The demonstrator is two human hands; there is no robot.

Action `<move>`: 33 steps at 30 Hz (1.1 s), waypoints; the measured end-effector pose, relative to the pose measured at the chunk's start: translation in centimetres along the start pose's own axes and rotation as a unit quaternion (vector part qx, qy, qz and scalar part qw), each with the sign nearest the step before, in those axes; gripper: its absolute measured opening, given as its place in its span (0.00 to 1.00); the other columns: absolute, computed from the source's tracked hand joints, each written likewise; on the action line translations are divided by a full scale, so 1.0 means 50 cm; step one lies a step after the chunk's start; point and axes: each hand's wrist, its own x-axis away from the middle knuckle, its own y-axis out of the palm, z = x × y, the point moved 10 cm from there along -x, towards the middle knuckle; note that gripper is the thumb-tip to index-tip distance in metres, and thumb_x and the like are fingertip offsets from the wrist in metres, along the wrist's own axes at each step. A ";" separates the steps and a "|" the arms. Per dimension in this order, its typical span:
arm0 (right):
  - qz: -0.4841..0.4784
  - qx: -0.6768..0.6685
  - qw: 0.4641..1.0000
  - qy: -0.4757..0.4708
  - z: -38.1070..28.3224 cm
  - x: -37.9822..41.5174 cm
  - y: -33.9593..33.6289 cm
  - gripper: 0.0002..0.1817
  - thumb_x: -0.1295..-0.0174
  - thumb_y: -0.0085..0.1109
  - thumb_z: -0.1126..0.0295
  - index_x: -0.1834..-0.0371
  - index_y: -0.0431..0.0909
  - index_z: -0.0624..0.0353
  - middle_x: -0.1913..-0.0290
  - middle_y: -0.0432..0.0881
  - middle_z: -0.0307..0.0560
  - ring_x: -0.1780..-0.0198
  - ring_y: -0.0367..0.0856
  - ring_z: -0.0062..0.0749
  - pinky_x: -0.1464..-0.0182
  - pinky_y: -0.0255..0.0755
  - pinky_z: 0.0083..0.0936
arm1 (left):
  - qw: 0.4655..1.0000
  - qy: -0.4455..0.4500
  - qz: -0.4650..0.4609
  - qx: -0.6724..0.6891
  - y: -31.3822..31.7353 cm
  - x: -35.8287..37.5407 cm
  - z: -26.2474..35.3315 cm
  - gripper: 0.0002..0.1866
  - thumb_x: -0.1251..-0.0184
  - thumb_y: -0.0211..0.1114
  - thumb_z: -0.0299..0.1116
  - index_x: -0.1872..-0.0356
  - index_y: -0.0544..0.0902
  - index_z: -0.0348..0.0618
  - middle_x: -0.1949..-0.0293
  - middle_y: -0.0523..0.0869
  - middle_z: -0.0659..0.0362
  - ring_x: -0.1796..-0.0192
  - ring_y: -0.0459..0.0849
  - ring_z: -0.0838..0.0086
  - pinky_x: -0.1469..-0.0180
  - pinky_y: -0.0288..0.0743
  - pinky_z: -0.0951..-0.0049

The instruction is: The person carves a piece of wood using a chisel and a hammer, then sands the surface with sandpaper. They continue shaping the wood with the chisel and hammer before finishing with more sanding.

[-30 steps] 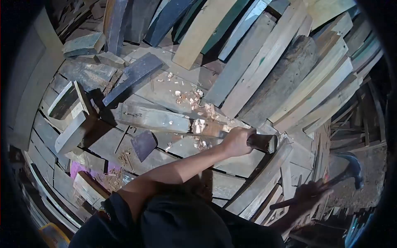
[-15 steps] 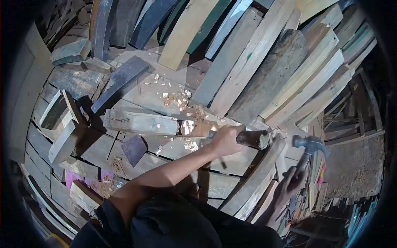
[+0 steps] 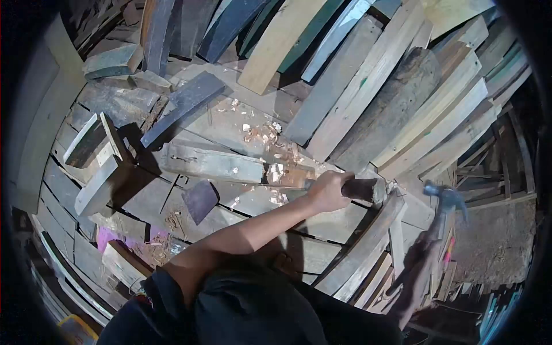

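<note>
My left hand (image 3: 329,192) is closed around a chisel with a thick dark handle (image 3: 363,190), held nearly level. Its blade end points left at a notch (image 3: 287,175) cut in a grey wooden block (image 3: 213,164); the blade tip is hard to make out. On the right, my right hand (image 3: 424,253) grips a claw hammer (image 3: 445,198) by its handle, with the head raised to the right of the chisel's butt and apart from it. This hand is dim and somewhat blurred. Pale wood chips (image 3: 261,136) lie around the notch.
Several long boards (image 3: 368,80) lean in a row at the back. A dark curved piece (image 3: 184,106) and an angled wooden assembly (image 3: 103,167) stand at left. Beside them lies a flat dark offcut (image 3: 200,201). Curved planks (image 3: 362,247) lie near my right forearm.
The whole view has shifted, so things sit further right in it. Both hands keep their hold on the chisel and the hammer. The hammer stays away from the chisel handle.
</note>
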 end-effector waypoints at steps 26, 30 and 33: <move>0.111 0.029 0.971 -0.208 -0.004 -0.007 -0.067 0.22 0.17 0.43 0.48 0.59 0.71 0.57 0.74 0.67 0.35 0.75 0.64 0.22 0.73 0.61 0.25 | 0.998 0.009 0.000 -0.062 0.035 -0.001 -0.005 0.14 0.52 0.70 0.30 0.62 0.83 0.38 0.72 0.86 0.41 0.65 0.88 0.43 0.61 0.81 0.49; 0.004 0.272 0.961 0.043 0.081 0.033 0.052 0.26 0.16 0.46 0.53 0.37 0.75 0.69 0.55 0.78 0.46 0.56 0.74 0.31 0.50 0.71 0.28 | 0.998 0.019 0.003 -0.056 0.027 -0.011 -0.006 0.17 0.54 0.69 0.29 0.60 0.84 0.36 0.71 0.87 0.39 0.63 0.88 0.43 0.60 0.82 0.49; 0.096 0.109 0.988 -0.042 0.029 -0.010 -0.091 0.27 0.18 0.46 0.45 0.42 0.75 0.62 0.62 0.75 0.41 0.63 0.71 0.26 0.59 0.68 0.24 | 0.997 0.018 0.004 -0.069 0.022 -0.006 0.001 0.17 0.53 0.70 0.30 0.59 0.84 0.36 0.70 0.87 0.40 0.63 0.89 0.44 0.60 0.81 0.49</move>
